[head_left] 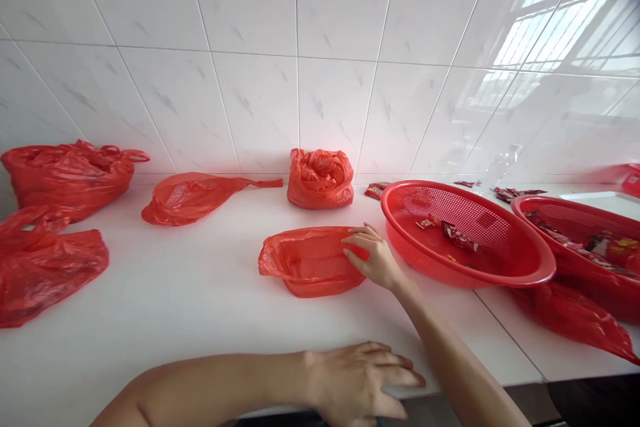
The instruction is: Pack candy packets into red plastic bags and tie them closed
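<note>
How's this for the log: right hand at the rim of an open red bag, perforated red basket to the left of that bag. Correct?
Not quite: the perforated red basket is to the right of that open red bag, as the head view shows. The right hand is at the bag's rim.

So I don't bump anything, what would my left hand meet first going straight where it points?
Your left hand would probably meet your right forearm first, though depth is unclear; it might pass above or below.
</note>
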Demonstrator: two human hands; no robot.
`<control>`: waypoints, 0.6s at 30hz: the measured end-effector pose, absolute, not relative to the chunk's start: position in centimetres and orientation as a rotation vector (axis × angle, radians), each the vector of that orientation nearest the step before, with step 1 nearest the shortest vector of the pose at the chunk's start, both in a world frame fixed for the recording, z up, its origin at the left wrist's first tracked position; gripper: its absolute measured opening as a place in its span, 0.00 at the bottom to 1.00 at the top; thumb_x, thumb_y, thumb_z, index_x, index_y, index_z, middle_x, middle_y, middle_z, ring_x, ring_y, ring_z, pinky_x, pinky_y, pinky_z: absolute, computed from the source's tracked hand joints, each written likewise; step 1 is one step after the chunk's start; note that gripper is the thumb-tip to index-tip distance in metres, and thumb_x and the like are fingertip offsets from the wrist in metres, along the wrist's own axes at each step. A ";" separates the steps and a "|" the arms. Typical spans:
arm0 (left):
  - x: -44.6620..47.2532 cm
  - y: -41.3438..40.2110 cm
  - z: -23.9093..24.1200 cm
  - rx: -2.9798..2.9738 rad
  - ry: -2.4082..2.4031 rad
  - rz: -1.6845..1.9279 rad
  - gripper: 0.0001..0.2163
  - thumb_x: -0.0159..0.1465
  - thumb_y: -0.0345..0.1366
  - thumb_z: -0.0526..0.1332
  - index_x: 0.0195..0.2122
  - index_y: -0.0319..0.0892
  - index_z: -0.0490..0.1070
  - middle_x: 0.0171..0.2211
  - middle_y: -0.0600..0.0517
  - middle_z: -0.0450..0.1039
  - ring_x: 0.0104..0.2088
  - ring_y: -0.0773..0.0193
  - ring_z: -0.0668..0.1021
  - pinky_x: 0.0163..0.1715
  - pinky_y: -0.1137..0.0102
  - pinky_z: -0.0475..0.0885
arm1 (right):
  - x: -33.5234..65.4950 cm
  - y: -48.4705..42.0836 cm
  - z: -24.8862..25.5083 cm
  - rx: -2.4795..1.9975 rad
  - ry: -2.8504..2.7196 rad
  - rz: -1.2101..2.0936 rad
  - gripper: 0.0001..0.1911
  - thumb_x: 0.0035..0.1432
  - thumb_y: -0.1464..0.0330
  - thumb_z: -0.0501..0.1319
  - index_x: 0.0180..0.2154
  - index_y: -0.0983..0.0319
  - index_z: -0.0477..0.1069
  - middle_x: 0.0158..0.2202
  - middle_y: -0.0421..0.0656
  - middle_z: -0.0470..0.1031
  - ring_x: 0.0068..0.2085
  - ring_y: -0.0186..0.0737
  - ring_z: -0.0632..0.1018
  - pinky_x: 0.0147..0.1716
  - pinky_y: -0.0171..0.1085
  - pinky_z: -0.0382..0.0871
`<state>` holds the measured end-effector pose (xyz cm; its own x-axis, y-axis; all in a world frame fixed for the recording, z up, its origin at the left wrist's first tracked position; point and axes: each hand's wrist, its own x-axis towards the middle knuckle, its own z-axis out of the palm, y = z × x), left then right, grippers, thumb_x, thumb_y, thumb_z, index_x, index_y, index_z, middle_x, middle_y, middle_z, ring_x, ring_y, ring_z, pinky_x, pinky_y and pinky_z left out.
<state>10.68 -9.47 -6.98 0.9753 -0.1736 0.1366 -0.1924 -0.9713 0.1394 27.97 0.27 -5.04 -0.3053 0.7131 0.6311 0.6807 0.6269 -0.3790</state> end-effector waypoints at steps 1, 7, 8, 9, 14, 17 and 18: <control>10.6 -9.3 -6.9 2.958 -0.273 0.180 0.16 0.66 0.37 0.56 0.52 0.42 0.75 0.67 0.45 0.59 0.67 0.53 0.63 0.63 0.60 0.64 | 28.0 0.3 -5.0 -1.092 -2.031 0.051 0.08 0.61 0.69 0.61 0.41 0.58 0.78 0.39 0.45 0.81 0.50 0.48 0.78 0.63 0.59 0.60; 10.5 -8.9 -7.7 2.914 -0.267 0.238 0.16 0.65 0.37 0.57 0.52 0.44 0.75 0.69 0.45 0.56 0.68 0.52 0.61 0.65 0.58 0.60 | 27.8 -0.2 -4.1 -1.124 -1.966 0.137 0.09 0.62 0.69 0.59 0.41 0.58 0.78 0.41 0.47 0.80 0.47 0.47 0.78 0.50 0.49 0.74; 10.5 -8.9 -8.0 2.898 -0.264 0.229 0.16 0.66 0.38 0.57 0.52 0.44 0.75 0.69 0.45 0.55 0.68 0.51 0.61 0.65 0.58 0.59 | 27.8 -0.3 -4.0 -1.130 -1.957 0.152 0.10 0.62 0.69 0.59 0.42 0.58 0.78 0.41 0.47 0.80 0.46 0.47 0.78 0.49 0.48 0.75; 10.6 -8.9 -8.4 2.875 -0.259 0.216 0.15 0.66 0.38 0.57 0.52 0.44 0.75 0.70 0.46 0.55 0.68 0.51 0.60 0.66 0.58 0.58 | 27.8 -0.3 -3.9 -1.133 -1.951 0.162 0.10 0.63 0.69 0.59 0.42 0.58 0.78 0.41 0.47 0.80 0.46 0.47 0.78 0.47 0.47 0.75; 11.5 -8.8 -10.1 2.620 -0.068 0.202 0.21 0.71 0.38 0.52 0.64 0.46 0.61 0.67 0.49 0.62 0.68 0.59 0.62 0.68 0.64 0.55 | 27.7 -0.4 -4.0 -1.110 -1.950 0.166 0.11 0.63 0.70 0.58 0.43 0.58 0.78 0.41 0.47 0.80 0.45 0.46 0.78 0.45 0.46 0.76; 11.9 -8.9 -10.4 2.512 -0.006 0.180 0.26 0.70 0.36 0.52 0.68 0.44 0.51 0.66 0.47 0.64 0.67 0.61 0.64 0.67 0.65 0.55 | 27.8 -0.4 -4.2 -1.077 -1.956 0.147 0.11 0.64 0.71 0.57 0.44 0.58 0.77 0.41 0.47 0.80 0.46 0.46 0.78 0.45 0.45 0.76; 11.9 -9.0 -10.5 2.498 -0.010 0.170 0.26 0.70 0.36 0.52 0.69 0.44 0.51 0.66 0.46 0.63 0.67 0.61 0.64 0.67 0.64 0.55 | 27.8 -0.4 -4.2 -1.070 -1.956 0.139 0.11 0.64 0.71 0.57 0.45 0.58 0.77 0.41 0.47 0.80 0.46 0.45 0.78 0.45 0.45 0.76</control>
